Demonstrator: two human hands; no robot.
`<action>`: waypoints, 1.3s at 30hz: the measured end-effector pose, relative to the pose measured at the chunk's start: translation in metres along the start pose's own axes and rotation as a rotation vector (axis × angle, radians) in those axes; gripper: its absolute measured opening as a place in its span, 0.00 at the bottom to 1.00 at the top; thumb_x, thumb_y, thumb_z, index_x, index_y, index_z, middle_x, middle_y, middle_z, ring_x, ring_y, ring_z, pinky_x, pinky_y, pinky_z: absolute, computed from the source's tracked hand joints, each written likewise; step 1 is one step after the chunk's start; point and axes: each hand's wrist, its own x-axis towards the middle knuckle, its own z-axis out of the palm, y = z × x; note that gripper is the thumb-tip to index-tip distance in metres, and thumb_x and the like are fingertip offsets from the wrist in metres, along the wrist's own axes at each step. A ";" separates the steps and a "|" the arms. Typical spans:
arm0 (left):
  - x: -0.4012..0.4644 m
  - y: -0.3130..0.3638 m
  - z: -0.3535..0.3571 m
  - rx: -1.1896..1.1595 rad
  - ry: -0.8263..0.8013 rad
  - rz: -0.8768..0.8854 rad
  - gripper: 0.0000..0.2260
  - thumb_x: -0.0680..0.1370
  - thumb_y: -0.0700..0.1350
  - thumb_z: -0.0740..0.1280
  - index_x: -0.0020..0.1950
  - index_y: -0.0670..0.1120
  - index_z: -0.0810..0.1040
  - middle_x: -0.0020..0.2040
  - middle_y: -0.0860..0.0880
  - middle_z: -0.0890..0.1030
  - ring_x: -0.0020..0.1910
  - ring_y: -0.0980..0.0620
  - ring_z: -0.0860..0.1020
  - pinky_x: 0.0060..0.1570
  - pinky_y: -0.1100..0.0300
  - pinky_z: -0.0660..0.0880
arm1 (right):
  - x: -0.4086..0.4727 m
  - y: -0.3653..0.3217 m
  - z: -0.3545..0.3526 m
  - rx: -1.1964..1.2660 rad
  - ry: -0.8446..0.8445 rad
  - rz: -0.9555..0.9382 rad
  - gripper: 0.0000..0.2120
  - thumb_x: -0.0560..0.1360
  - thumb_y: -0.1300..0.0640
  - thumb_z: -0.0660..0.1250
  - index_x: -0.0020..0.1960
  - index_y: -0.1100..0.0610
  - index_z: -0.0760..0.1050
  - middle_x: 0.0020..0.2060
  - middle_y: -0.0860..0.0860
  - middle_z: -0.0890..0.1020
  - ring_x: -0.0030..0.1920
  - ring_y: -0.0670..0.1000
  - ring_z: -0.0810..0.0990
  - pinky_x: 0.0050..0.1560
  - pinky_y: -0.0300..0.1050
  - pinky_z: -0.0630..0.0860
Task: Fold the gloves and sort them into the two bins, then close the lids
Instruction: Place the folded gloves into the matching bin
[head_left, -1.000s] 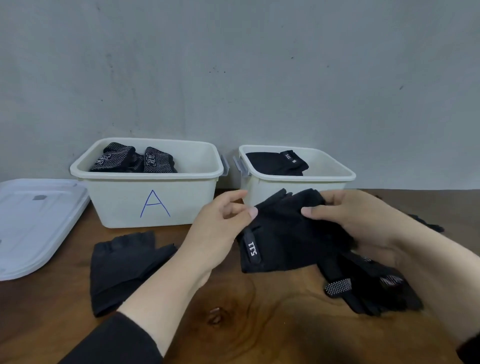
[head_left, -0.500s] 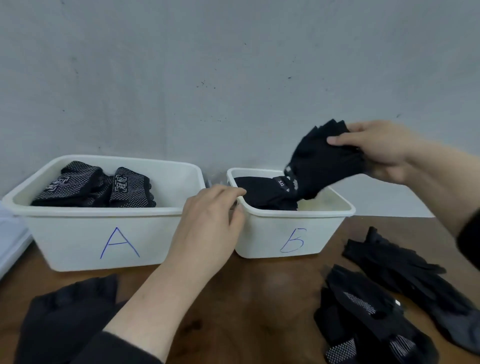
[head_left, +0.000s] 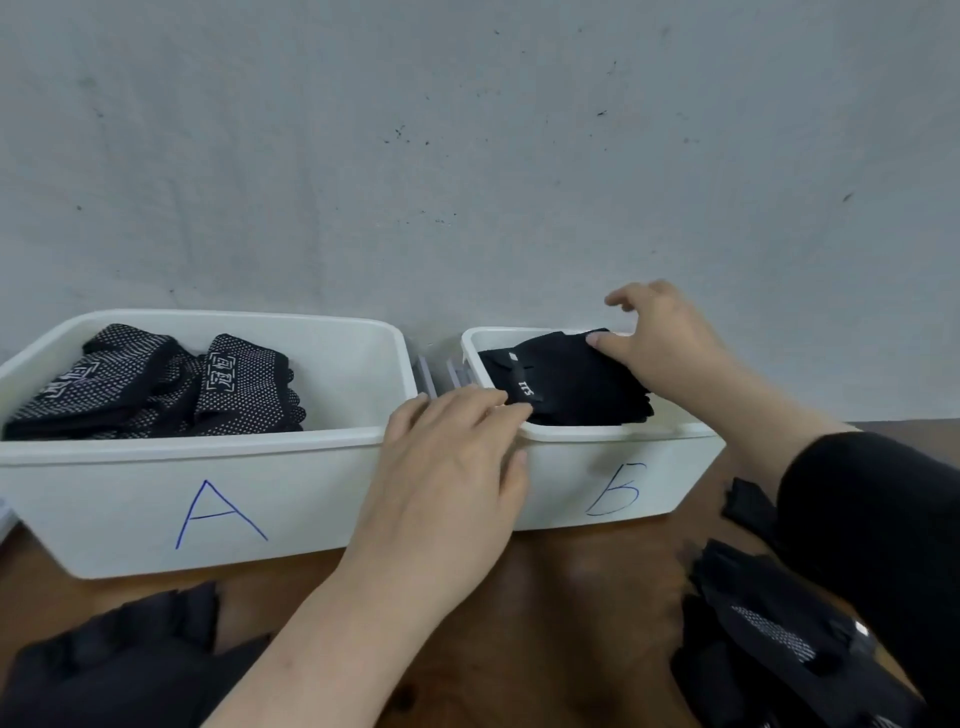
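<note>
While the right hand reaches over bin B, its thumb sits on top of the black glove lying inside that bin, fingers spread and relaxed rather than clamped, so it's more touching than gripping. Left hand rests on the near left corner of bin B, fingers pretty straight with the tips over the rim, thumb down on the front wall, not holding anything. Bin A is just beside it on the left, with dotted gloves folded inside, stacked toward its left half. Both bins sit along the back edge of the table, against the wall, and neither has a lid on. More gloves are loose on the table: one dark glove at the front left corner, and a pile at the front right, partly hidden by the right sleeve.
</note>
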 end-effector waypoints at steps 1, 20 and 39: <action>0.000 0.000 0.002 0.030 -0.018 0.006 0.19 0.78 0.52 0.56 0.63 0.53 0.81 0.62 0.56 0.79 0.65 0.57 0.73 0.70 0.54 0.59 | -0.003 -0.003 -0.003 0.031 -0.013 -0.098 0.18 0.78 0.46 0.70 0.66 0.49 0.77 0.64 0.48 0.75 0.62 0.51 0.75 0.63 0.49 0.72; -0.002 -0.004 0.005 0.072 -0.012 0.016 0.15 0.76 0.49 0.63 0.59 0.55 0.83 0.60 0.57 0.81 0.60 0.56 0.78 0.69 0.54 0.57 | 0.007 -0.031 0.032 -0.330 -0.811 -0.205 0.20 0.86 0.44 0.48 0.77 0.37 0.60 0.59 0.46 0.73 0.55 0.51 0.69 0.56 0.44 0.63; -0.078 0.074 0.048 -0.312 -0.109 -0.050 0.13 0.82 0.50 0.59 0.60 0.50 0.80 0.55 0.56 0.80 0.55 0.55 0.76 0.58 0.55 0.74 | -0.197 0.010 -0.027 0.205 0.132 -0.313 0.16 0.82 0.50 0.62 0.37 0.54 0.71 0.35 0.46 0.76 0.38 0.46 0.74 0.40 0.46 0.73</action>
